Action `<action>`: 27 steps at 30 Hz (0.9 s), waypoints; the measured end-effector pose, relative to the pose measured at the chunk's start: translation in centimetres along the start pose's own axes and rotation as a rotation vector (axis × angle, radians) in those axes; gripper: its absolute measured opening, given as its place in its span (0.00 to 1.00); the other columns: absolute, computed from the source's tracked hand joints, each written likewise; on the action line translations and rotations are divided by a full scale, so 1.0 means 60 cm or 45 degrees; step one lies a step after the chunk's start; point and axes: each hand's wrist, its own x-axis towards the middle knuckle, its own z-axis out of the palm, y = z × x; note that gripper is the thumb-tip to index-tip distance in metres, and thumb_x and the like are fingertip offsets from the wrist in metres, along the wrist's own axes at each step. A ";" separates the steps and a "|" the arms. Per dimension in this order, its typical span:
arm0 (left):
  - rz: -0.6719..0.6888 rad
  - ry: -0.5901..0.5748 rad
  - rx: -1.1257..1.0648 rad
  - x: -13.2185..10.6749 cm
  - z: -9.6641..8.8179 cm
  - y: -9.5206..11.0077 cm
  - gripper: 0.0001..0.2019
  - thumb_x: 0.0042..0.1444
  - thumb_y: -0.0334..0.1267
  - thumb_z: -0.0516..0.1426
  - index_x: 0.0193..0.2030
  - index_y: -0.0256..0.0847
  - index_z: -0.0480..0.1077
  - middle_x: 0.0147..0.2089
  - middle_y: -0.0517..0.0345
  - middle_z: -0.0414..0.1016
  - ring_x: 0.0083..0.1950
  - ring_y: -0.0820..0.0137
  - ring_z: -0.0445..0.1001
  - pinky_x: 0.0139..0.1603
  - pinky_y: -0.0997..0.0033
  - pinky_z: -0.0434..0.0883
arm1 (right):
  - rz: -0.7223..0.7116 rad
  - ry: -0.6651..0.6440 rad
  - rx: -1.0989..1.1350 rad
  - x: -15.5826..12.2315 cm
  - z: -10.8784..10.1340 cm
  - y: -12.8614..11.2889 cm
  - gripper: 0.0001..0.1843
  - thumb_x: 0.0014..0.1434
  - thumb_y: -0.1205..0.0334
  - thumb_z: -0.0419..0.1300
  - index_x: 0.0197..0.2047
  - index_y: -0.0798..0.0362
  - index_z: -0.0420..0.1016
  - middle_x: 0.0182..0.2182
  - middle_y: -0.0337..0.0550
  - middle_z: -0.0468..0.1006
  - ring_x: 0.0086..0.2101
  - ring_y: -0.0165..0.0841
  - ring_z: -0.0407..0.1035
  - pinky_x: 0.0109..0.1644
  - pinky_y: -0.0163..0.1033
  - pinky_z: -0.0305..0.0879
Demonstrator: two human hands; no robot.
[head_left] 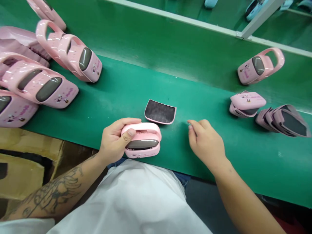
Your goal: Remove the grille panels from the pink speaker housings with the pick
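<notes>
My left hand [115, 138] is wrapped round a pink plastic casing [143, 152] with a carry handle and a dark glossy window, close to the table's front edge. Just behind it lies a curved panel [161, 111] with a pink rim, its dark inner side facing up. To the right, my right hand [206, 139] hovers over the green table [136, 83], thumb and forefinger pinched together. A tiny bit shows at those fingertips, too small to name.
Several matching pink casings [57, 92] stand at the left, and one more [251, 68] stands at the back right. A printed pink panel [248, 99] rests on others beside a nested stack of panels [282, 120]. Cardboard boxes [21, 175] sit below the table at left.
</notes>
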 end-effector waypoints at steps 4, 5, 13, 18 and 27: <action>-0.038 -0.041 -0.134 0.004 -0.004 -0.010 0.22 0.65 0.58 0.67 0.55 0.43 0.84 0.50 0.47 0.88 0.46 0.57 0.85 0.42 0.65 0.80 | 0.010 0.126 0.017 0.018 0.040 0.035 0.24 0.76 0.65 0.49 0.67 0.58 0.77 0.45 0.59 0.79 0.44 0.47 0.73 0.48 0.52 0.74; -0.053 -0.050 -0.182 0.003 -0.004 -0.013 0.22 0.64 0.57 0.68 0.55 0.42 0.84 0.50 0.46 0.87 0.46 0.57 0.84 0.42 0.65 0.80 | -0.014 0.144 0.047 0.026 0.051 0.039 0.24 0.76 0.66 0.48 0.68 0.58 0.76 0.47 0.60 0.80 0.46 0.47 0.74 0.51 0.54 0.75; -0.157 -0.034 -0.488 -0.028 0.002 -0.031 0.21 0.62 0.50 0.70 0.58 0.44 0.84 0.54 0.44 0.87 0.49 0.57 0.85 0.45 0.65 0.82 | -0.122 0.338 0.100 0.013 0.026 0.007 0.21 0.75 0.63 0.56 0.67 0.51 0.75 0.55 0.61 0.81 0.54 0.51 0.78 0.59 0.61 0.78; -0.156 -0.227 -0.574 -0.021 0.001 -0.019 0.22 0.67 0.49 0.66 0.64 0.45 0.81 0.62 0.42 0.85 0.59 0.51 0.85 0.57 0.56 0.83 | -0.644 0.281 0.356 -0.034 -0.007 -0.101 0.34 0.71 0.50 0.68 0.75 0.45 0.65 0.60 0.59 0.81 0.61 0.52 0.77 0.63 0.59 0.78; -0.025 -0.413 -0.677 -0.028 -0.018 -0.030 0.28 0.65 0.53 0.67 0.68 0.45 0.76 0.71 0.37 0.77 0.72 0.45 0.77 0.68 0.46 0.78 | -0.428 -0.102 0.818 -0.020 0.028 -0.134 0.57 0.63 0.50 0.75 0.83 0.45 0.45 0.67 0.61 0.76 0.65 0.52 0.75 0.66 0.60 0.78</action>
